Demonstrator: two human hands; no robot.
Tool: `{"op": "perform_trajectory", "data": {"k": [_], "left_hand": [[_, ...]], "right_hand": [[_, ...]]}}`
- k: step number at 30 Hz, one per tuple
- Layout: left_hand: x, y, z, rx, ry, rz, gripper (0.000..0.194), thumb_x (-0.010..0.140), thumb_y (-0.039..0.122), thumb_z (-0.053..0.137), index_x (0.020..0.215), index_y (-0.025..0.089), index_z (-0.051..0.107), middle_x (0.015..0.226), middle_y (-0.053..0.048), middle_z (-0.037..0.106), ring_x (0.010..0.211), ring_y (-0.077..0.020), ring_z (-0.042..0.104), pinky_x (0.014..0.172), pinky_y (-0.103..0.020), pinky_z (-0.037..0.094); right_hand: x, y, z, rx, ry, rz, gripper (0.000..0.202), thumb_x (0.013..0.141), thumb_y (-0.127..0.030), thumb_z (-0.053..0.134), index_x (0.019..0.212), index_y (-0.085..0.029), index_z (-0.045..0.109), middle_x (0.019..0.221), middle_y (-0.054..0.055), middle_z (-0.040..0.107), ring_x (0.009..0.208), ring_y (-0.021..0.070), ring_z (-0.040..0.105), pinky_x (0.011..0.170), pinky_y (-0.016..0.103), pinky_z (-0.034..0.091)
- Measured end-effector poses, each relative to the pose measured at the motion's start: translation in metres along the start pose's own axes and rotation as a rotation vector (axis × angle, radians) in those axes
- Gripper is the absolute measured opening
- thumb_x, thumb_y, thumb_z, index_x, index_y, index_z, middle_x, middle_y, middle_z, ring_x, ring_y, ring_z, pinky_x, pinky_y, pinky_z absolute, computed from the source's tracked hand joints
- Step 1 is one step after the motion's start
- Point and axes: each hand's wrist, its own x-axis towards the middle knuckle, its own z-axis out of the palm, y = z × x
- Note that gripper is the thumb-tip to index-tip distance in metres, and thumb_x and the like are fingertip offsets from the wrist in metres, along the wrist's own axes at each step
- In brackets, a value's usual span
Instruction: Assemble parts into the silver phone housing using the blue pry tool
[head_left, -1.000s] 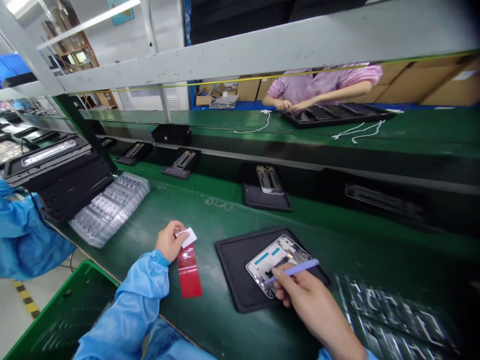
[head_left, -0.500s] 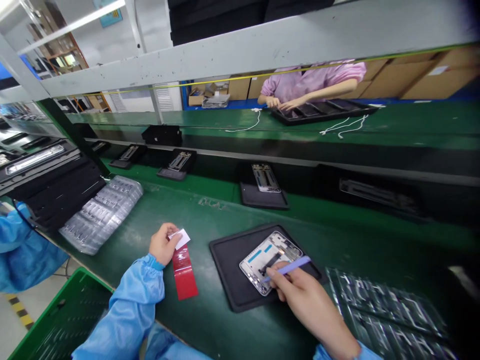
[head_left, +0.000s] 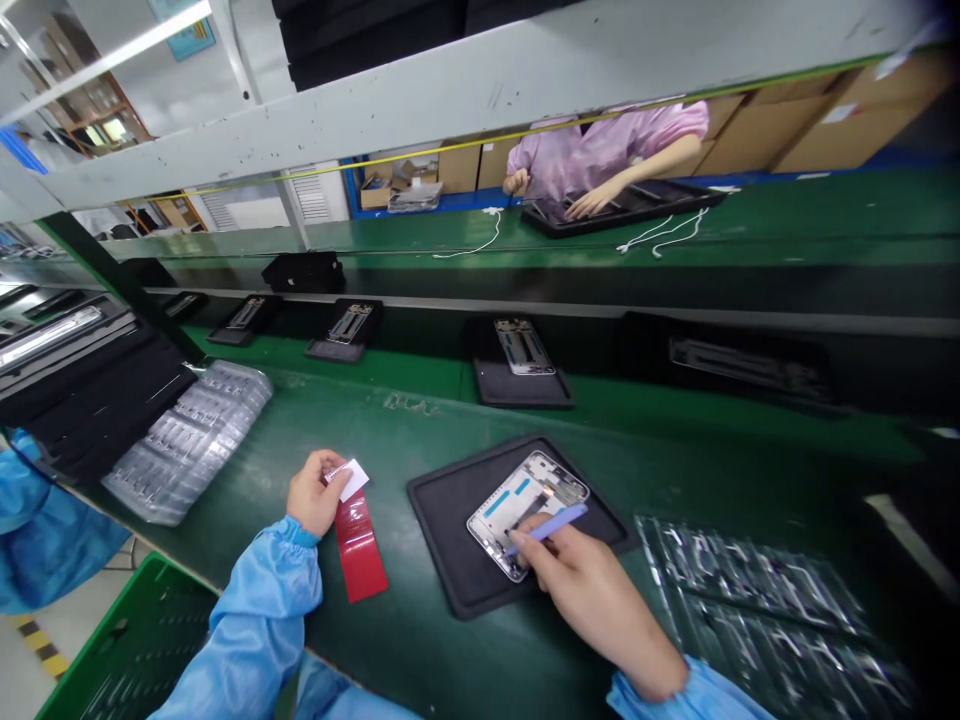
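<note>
My right hand (head_left: 574,575) is closed around a flat purple plastic pry tool (head_left: 553,523), its tip at the lower end of an opened phone frame (head_left: 517,500). That frame has blue strips and a dark ribbon inside, partly covered by my fingers. Under it lies a black padded tray (head_left: 450,560). To the left, my left hand (head_left: 315,492) pinches a small white card (head_left: 350,478) above the table. A red film strip (head_left: 360,548) hangs below the card; whether the two are joined is hard to tell.
Clear plastic trays with parts lie at right (head_left: 772,610) and left (head_left: 195,440). Further trays with phone frames (head_left: 523,347) line the green belt behind. A green crate (head_left: 127,640) stands lower left. A co-worker in pink (head_left: 592,160) sits opposite, hands at a black tray.
The whole view has shifted slightly. My right hand stays at the lower end of the phone frame with the pry tool. The co-worker's hands have moved apart.
</note>
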Motion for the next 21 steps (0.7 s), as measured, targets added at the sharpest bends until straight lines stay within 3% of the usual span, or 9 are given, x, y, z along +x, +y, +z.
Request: {"op": "perform_trajectory", "data": {"k": [6, 11, 16, 19, 21], "left_hand": [[0.000, -0.001, 0.000, 0.015, 0.008, 0.018, 0.029, 0.080, 0.040, 0.068, 0.102, 0.022, 0.065, 0.091, -0.003, 0.074, 0.081, -0.0189, 0.070, 0.077, -0.032, 0.057], [-0.001, 0.004, -0.001, 0.045, 0.011, 0.042, 0.029, 0.080, 0.040, 0.067, 0.103, 0.022, 0.064, 0.088, -0.002, 0.072, 0.080, -0.0191, 0.069, 0.076, -0.033, 0.056], [-0.004, 0.013, -0.001, 0.084, 0.031, 0.068, 0.030, 0.081, 0.039, 0.066, 0.105, 0.021, 0.063, 0.087, -0.002, 0.070, 0.078, -0.0186, 0.067, 0.074, -0.032, 0.055], [-0.004, 0.021, -0.007, 0.121, 0.065, 0.098, 0.027, 0.082, 0.038, 0.066, 0.103, 0.022, 0.063, 0.096, -0.005, 0.069, 0.088, -0.0224, 0.066, 0.078, -0.037, 0.054], [-0.007, 0.033, -0.013, 0.137, 0.095, 0.124, 0.022, 0.083, 0.038, 0.064, 0.099, 0.023, 0.063, 0.104, -0.007, 0.067, 0.101, -0.0264, 0.063, 0.088, -0.043, 0.053]], "right_hand": [[-0.007, 0.013, 0.009, -0.089, 0.042, -0.175, 0.031, 0.093, -0.050, 0.049, 0.091, -0.024, 0.065, 0.102, 0.008, 0.075, 0.093, 0.0255, 0.069, 0.083, 0.036, 0.050], [-0.015, 0.017, 0.013, -0.197, 0.029, -0.268, 0.028, 0.096, -0.044, 0.046, 0.092, -0.024, 0.065, 0.101, 0.007, 0.074, 0.093, 0.0245, 0.069, 0.082, 0.036, 0.050], [-0.015, 0.012, 0.014, -0.173, 0.035, -0.254, 0.030, 0.096, -0.044, 0.045, 0.089, -0.024, 0.067, 0.098, 0.007, 0.073, 0.090, 0.0240, 0.069, 0.080, 0.034, 0.051], [-0.017, 0.002, 0.008, -0.096, 0.069, -0.194, 0.032, 0.094, -0.048, 0.046, 0.089, -0.025, 0.066, 0.097, 0.007, 0.073, 0.088, 0.0253, 0.068, 0.080, 0.036, 0.051], [-0.022, -0.004, -0.008, -0.059, 0.108, -0.156, 0.033, 0.093, -0.051, 0.048, 0.088, -0.024, 0.066, 0.095, 0.008, 0.073, 0.086, 0.0260, 0.068, 0.080, 0.036, 0.052]]}}
